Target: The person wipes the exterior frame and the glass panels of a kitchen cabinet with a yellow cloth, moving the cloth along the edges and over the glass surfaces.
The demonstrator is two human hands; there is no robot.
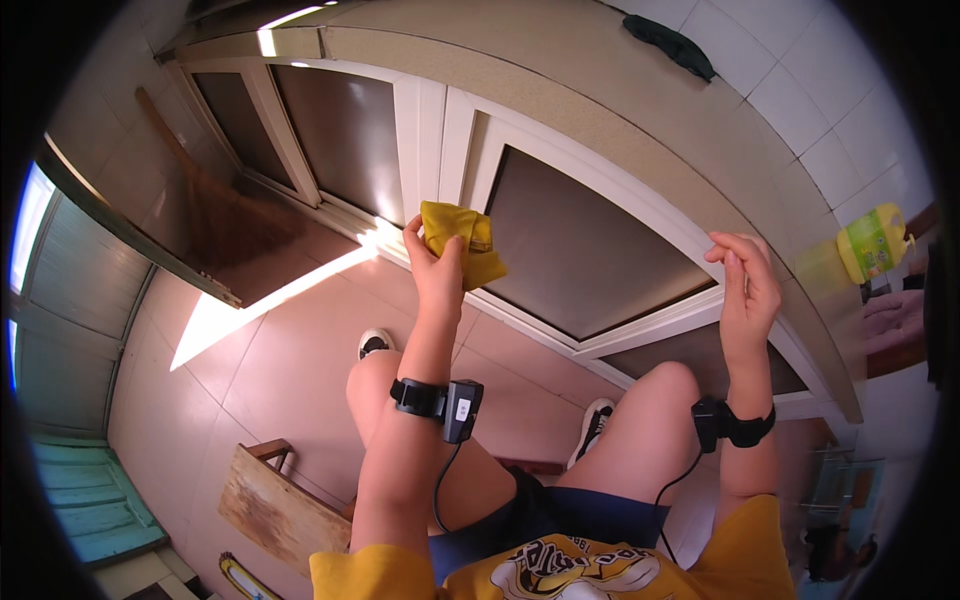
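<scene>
My left hand (437,259) grips a folded yellow cloth (450,225), thumb on the near side. It is held up before the white-framed cabinet doors (431,139), which have dark panels. Whether the cloth touches a frame cannot be told. My right hand (750,281) is raised near the front edge of the beige countertop (585,94). Its fingers are loosely curled, and no object shows in it. Black straps with small boxes and cables sit around both forearms.
A straw broom (232,217) leans in the left corner. Beside my left arm stands a low wooden bench (281,502). A yellow-green pump bottle (874,244) and a dark green cloth (667,46) lie toward the counter's back. A teal wooden door (94,495) is at left.
</scene>
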